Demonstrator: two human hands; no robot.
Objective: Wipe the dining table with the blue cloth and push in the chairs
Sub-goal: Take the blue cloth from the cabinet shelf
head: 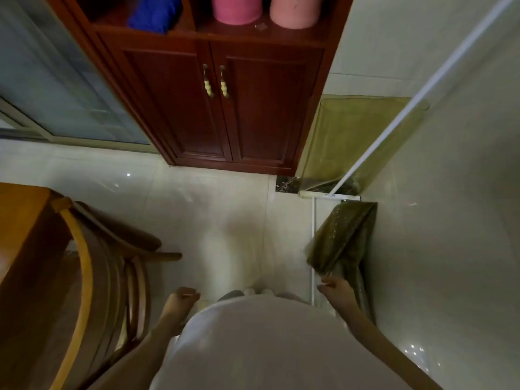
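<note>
so you're basically at the start here. the blue cloth (153, 12) is sitting folded on the open shelf of the dark wood cabinet (225, 108) at the upper left of the frame, well apart from both hands, so i'd say no wiping has happened yet and step one is just grabbing it. your left hand (183, 298) hangs at the lower middle with the fingers loosely curled and nothing in it. your right hand (336, 289) is at the lower right, fingers curled, right at the bottom edge of an olive fabric (346, 237) hanging by the wall, and honestly i can't tell if it's pinching that fabric or just passing in front of it. the dining table (22, 226) only pokes in at the left edge, so most of its top is cut off and there's no judging whether it's clean. one chair (90, 271) sits with its curved back close against the table at lower left, looks tucked in-ish, but the seat and legs are mostly hidden. any other chairs are out of frame. the whole shot is a bit smeary too.
</note>
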